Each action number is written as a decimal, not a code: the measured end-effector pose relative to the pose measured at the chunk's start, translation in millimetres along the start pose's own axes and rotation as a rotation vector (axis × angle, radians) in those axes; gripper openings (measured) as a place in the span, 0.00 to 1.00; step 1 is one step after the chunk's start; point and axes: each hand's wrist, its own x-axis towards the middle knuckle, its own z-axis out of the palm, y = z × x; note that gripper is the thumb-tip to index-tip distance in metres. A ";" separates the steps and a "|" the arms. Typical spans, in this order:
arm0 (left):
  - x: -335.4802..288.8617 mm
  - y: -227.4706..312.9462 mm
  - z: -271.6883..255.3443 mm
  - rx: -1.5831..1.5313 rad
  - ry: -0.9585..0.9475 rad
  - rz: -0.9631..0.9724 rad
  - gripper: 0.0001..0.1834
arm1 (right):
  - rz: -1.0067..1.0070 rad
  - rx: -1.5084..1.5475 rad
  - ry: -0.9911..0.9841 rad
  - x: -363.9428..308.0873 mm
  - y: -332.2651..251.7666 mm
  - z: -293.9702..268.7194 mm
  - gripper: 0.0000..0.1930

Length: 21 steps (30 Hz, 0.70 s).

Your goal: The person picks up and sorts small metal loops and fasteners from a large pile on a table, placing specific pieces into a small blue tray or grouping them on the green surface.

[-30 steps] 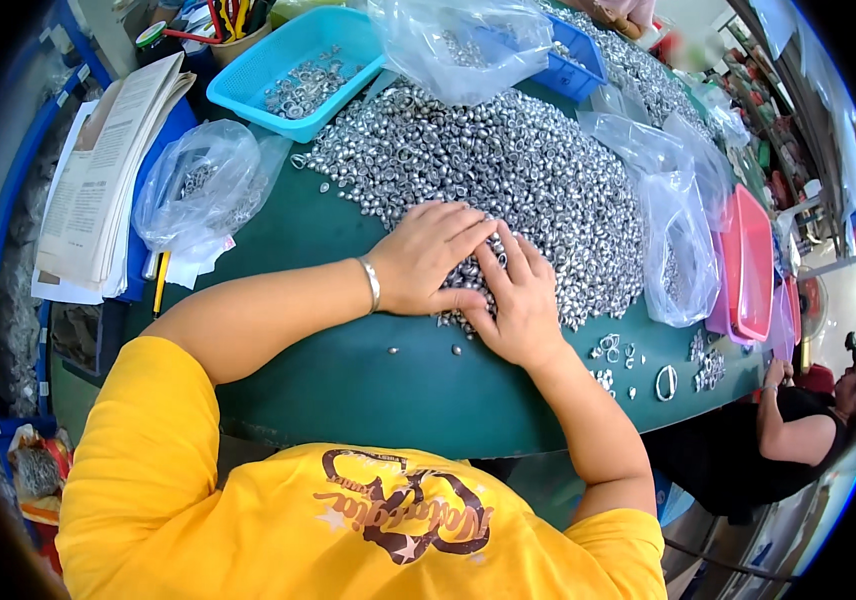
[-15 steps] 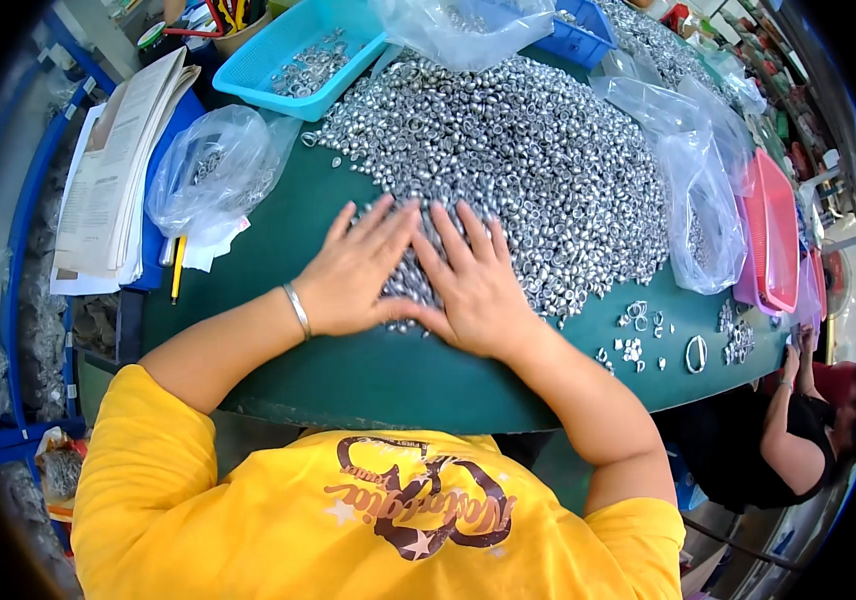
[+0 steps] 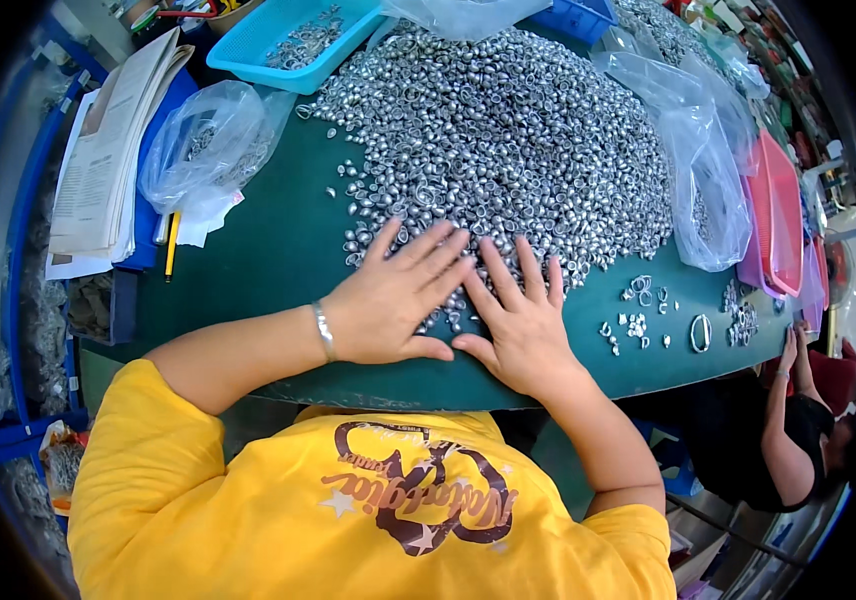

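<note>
A wide heap of small silvery metal pieces (image 3: pixel 508 150), rounded and partly hollow, covers the middle of the green table (image 3: pixel 248 280). At its near edge my left hand (image 3: pixel 388 295) lies palm down, fingers spread over the pieces, a silver bangle on the wrist. Beside it my right hand (image 3: pixel 523 325) is flat too, its fingers apart and tips touching the heap. Both thumbs point at each other, almost meeting. A few pieces show between the hands; what is under the palms is hidden.
Around the heap are a light-blue basket (image 3: pixel 298 50) with metal parts, clear plastic bags (image 3: pixel 213 150), papers (image 3: pixel 113 150) and a yellow pencil (image 3: pixel 172 245). Small sorted parts (image 3: pixel 636 325) and a pink basket (image 3: pixel 778 210) lie right. A co-worker (image 3: pixel 783 430) sits at the far right.
Both hands have drawn back toward me and to the right, spreading slightly apart. Some pieces at the heap's near left edge have come nearer with them. The view has shifted a little.
</note>
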 end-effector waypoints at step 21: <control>34.6 -23.0 -7.4 -0.267 0.463 -0.079 0.07 | 0.200 0.411 0.516 29.5 47.4 -1.2 0.05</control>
